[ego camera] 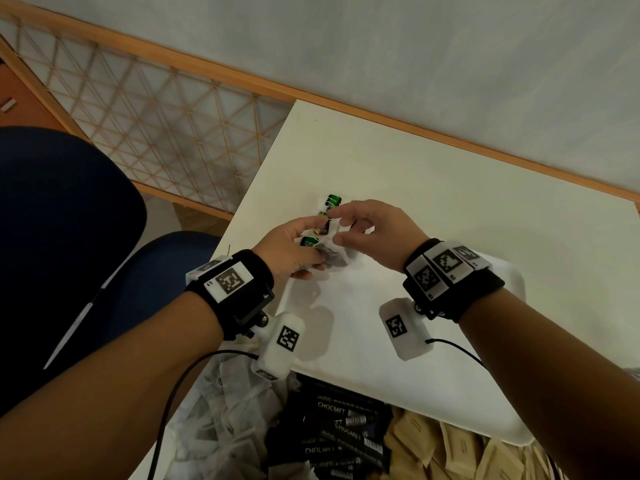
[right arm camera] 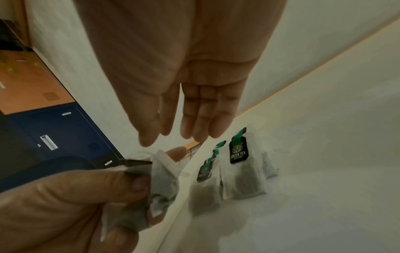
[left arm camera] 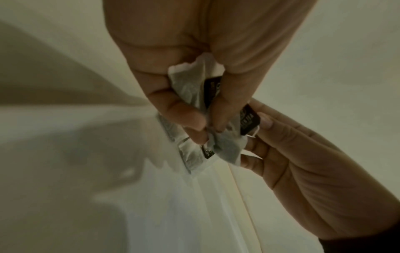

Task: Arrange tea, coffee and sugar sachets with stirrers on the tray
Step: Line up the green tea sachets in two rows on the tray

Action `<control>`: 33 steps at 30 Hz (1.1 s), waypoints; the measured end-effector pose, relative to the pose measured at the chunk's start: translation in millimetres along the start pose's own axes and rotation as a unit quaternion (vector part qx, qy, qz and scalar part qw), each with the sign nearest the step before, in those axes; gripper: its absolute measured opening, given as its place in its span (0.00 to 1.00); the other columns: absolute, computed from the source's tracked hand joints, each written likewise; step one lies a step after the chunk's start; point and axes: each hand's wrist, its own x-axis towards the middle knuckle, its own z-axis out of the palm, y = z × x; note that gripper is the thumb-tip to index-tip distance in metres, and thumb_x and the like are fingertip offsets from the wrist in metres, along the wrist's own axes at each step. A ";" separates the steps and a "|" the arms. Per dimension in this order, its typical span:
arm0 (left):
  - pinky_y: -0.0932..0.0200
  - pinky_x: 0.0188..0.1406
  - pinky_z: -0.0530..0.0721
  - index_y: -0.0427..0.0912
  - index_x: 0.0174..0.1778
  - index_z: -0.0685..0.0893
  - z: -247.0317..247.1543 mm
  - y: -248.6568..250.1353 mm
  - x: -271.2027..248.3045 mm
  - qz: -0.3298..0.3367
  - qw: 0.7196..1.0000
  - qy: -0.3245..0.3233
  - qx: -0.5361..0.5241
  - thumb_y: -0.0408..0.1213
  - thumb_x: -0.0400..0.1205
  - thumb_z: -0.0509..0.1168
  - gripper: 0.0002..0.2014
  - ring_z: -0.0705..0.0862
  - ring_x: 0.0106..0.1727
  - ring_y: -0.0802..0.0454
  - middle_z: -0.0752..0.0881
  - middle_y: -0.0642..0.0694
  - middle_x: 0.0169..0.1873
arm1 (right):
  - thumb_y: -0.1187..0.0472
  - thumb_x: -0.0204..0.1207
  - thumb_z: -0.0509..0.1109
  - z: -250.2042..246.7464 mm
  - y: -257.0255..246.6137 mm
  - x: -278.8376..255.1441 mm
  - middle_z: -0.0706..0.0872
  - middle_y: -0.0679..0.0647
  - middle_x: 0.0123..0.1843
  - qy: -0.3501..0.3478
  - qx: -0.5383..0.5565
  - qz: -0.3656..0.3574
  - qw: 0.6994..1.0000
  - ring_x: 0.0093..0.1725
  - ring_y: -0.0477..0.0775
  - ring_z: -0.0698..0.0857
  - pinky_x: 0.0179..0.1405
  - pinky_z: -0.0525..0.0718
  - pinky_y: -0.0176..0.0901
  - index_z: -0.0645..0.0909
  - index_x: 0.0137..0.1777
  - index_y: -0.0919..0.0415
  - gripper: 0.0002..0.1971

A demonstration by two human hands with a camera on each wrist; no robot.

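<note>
My left hand [ego camera: 298, 247] grips a small bunch of white tea bags [left arm camera: 188, 89] with black and green tags, just above the far left corner of the white tray [ego camera: 363, 341]. My right hand [ego camera: 367, 230] reaches across from the right with straight fingers; its index fingertip touches a tag of the bunch. In the right wrist view that right hand [right arm camera: 179, 119] holds nothing, and the left hand [right arm camera: 75, 196] clutches the bags [right arm camera: 160, 184] below it. Two more tea bags [right arm camera: 242, 172] lie flat on the tray side by side, tags pointing away.
Near the tray's front edge lie heaps of black CHOCMET sachets [ego camera: 343, 431], brown paper sachets [ego camera: 450, 448] and loose white tea bags [ego camera: 221, 410]. A blue chair [ego camera: 69, 220] stands left of the table, a lattice screen [ego camera: 138, 116] behind it.
</note>
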 end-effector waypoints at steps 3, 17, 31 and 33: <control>0.64 0.25 0.81 0.52 0.67 0.77 1.6 1.9 -0.3 0.005 1.000 0.000 0.000 0.27 0.74 0.75 0.28 0.88 0.33 0.55 0.89 0.44 0.36 | 0.54 0.74 0.74 1.4 -2.5 -1.3 0.83 0.35 0.48 -0.053 -0.026 0.013 0.998 0.43 0.36 0.84 0.40 0.77 0.27 0.80 0.54 0.30 0.15; 0.63 0.25 0.82 0.48 0.49 0.84 -7.2 2.1 0.6 -0.011 0.998 0.050 -0.021 0.28 0.77 0.71 0.10 0.84 0.30 0.54 0.87 0.44 0.34 | 0.60 0.72 0.76 -0.6 7.9 6.7 0.90 0.50 0.38 0.028 0.020 0.040 0.999 0.33 0.41 0.82 0.40 0.82 0.35 0.86 0.40 0.49 0.04; 0.57 0.46 0.89 0.43 0.48 0.81 -38.3 12.6 6.9 0.019 0.981 0.150 -0.124 0.16 0.80 0.59 0.16 0.86 0.42 0.49 0.81 0.43 0.46 | 0.63 0.74 0.73 24.9 14.3 25.9 0.90 0.53 0.41 -0.025 0.018 0.086 0.996 0.38 0.49 0.88 0.45 0.88 0.43 0.83 0.39 0.46 0.09; 0.56 0.43 0.90 0.41 0.52 0.80 -38.6 11.7 5.2 0.026 0.981 0.139 -0.133 0.17 0.78 0.65 0.15 0.88 0.41 0.47 0.84 0.40 0.45 | 0.62 0.74 0.73 24.9 16.7 31.7 0.90 0.52 0.41 -0.013 0.002 0.094 0.996 0.40 0.50 0.88 0.41 0.88 0.41 0.82 0.39 0.45 0.09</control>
